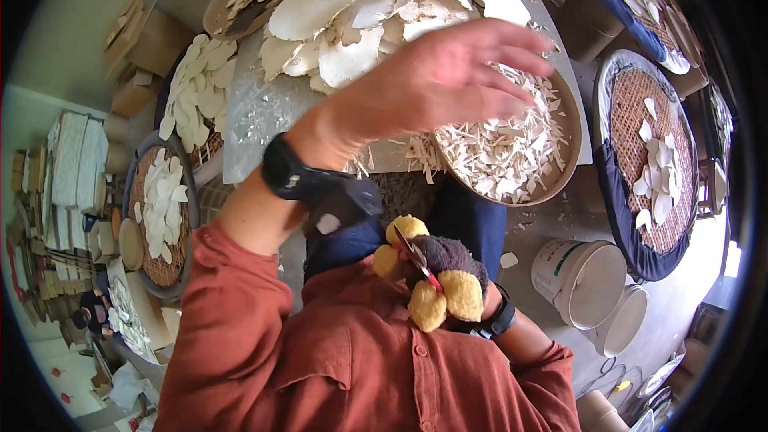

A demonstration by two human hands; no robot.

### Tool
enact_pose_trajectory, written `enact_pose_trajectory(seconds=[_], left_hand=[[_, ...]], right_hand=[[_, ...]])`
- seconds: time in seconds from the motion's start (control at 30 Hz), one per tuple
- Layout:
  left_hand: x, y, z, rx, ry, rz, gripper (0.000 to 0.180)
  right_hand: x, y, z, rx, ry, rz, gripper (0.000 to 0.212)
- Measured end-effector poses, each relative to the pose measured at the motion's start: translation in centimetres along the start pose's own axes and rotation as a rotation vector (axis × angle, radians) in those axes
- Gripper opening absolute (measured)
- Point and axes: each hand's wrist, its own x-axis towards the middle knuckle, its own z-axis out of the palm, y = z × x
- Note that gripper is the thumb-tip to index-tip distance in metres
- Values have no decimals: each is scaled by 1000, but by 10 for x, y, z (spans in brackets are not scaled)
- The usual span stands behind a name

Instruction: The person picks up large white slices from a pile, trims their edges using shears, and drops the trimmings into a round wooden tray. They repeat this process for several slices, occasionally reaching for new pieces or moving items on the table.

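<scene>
Left arm raised and bent, rust-red sleeve pushed toward the elbow, forearm slanting up and across the body; bare left hand (456, 72) held out level over the work, fingers pointing to the person's right, blurred, loosely extended and a little apart, nothing seen between them. Black watch-like band (282, 168) on that wrist, well behind the fingertips. Below those fingers, partly hidden by them: a heap of thin off-white shreds (512, 156) in a round, tan-rimmed shallow tray (578, 124). Beyond the fingers and toward the person's left, a tall pile of broad, flat, off-white slices (316, 4) on a grey metal-topped table (252, 124). Right arm folded in close, hand at the chest, well apart from the left fingers and nearer the body. Right hand (440, 272) in a dark knitted glove with fuzzy yellow fingertips, fingers curled closed around a red-handled metal cutting tool (419, 259), its slim blade slanting up to the left past the yellow tips; exact grip partly hidden by the glove. To the right of the gloved fingers, near the floor, a white plastic bucket (552, 272); farther right and forward, a round woven tray with dark blue cloth edging (624, 136) bearing a few pale slices.
</scene>
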Motion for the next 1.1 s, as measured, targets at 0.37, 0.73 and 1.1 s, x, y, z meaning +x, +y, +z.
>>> enact_pose_trajectory(seconds=[0.37, 0.73, 1.1], left_hand=[[-196, -100, -88, 1248, 910, -484, 24], [-163, -125, -53, 1116, 774, -366, 15], [-88, -155, -76, 1600, 932, -427, 93]], right_hand=[[12, 67, -4, 33, 116, -184, 16], [25, 80, -6, 837, 282, 141, 23], [35, 95, -4, 149, 269, 240, 23]])
